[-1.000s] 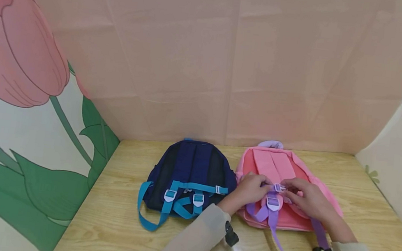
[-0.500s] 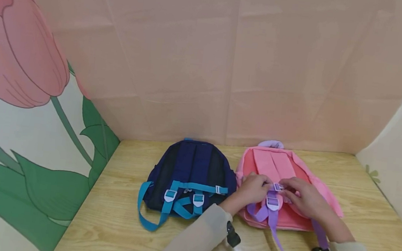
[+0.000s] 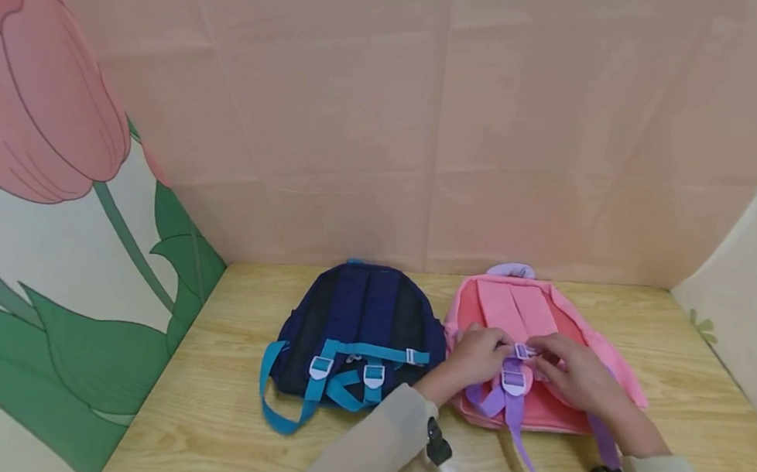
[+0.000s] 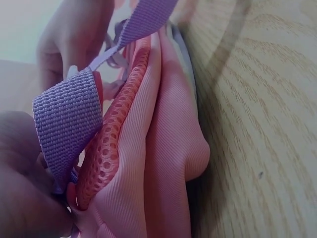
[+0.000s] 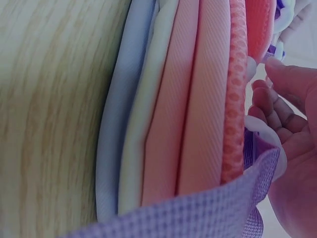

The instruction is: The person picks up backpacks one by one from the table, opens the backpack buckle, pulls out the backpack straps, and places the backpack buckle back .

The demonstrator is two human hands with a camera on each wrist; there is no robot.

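Note:
A pink backpack (image 3: pixel 518 302) lies on the table with its back panel and straps facing up. Above its centre, my left hand (image 3: pixel 477 356) and right hand (image 3: pixel 576 371) meet at a small pale buckle (image 3: pixel 521 352) on a purple strap. The left fingers pinch it from the left, the right thumb and fingers from the right. Just below hangs a larger strap adjuster (image 3: pixel 514 382) with a loose purple tail. In the left wrist view a purple webbing loop (image 4: pixel 69 114) passes beside my left hand. The right wrist view has the fingertips (image 5: pixel 275 69) beside the bag's mesh panel.
To the left stands a navy backpack (image 3: pixel 364 304) with blue straps (image 3: pixel 281 416), touching the pink one. Both rest on a wood-grain table (image 3: pixel 203 418). A pink-beige sheet (image 3: pixel 365 110) rises behind; a tulip-printed panel (image 3: pixel 38 88) borders the left.
Almost nothing differs. Both hands stay at the buckle, with only tiny shifts of the wrists and fingers.

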